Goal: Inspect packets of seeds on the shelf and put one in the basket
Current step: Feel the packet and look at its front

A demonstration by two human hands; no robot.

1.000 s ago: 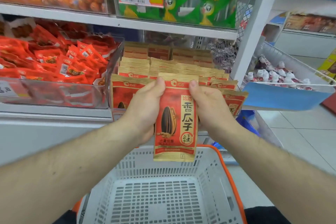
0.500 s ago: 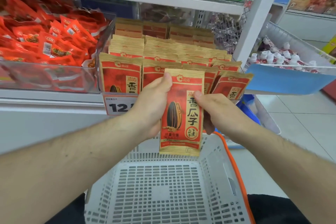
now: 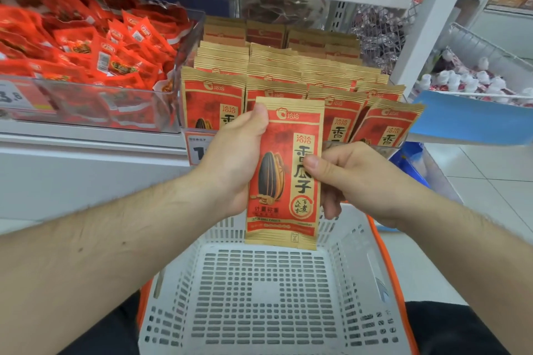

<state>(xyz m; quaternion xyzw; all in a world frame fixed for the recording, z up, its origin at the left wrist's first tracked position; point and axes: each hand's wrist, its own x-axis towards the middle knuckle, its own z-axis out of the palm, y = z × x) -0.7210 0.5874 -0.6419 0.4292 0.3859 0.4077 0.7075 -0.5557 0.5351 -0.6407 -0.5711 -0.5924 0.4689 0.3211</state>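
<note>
A red and gold seed packet (image 3: 284, 173) is held upright between both hands, in front of the shelf and above the far edge of the basket (image 3: 268, 297). The left hand (image 3: 230, 164) grips the packet's left edge, thumb lying up along the front near the top corner and fingers hidden behind. The right hand (image 3: 354, 179) pinches the right edge about halfway down, thumb pressed on the front and fingers curled behind. The packet's bottom edge hangs just over the basket's far wall without clearly touching it. Just behind the packet, rows of matching packets (image 3: 288, 72) stand upright in a clear tray on the shelf (image 3: 92, 138), their gold tops overlapping like tiles; a price tag (image 3: 199, 147) is partly covered by the left hand. To the left, a clear bin (image 3: 86, 106) holds a loose heap of shiny red sachets (image 3: 95, 46). To the right, beyond a white upright post (image 3: 427, 20), a blue-fronted wire bin (image 3: 473, 121) holds small white and red items. The packet looks flat, matte and papery, printed with a dark striped seed. The basket is white perforated plastic with an orange rim.
</note>
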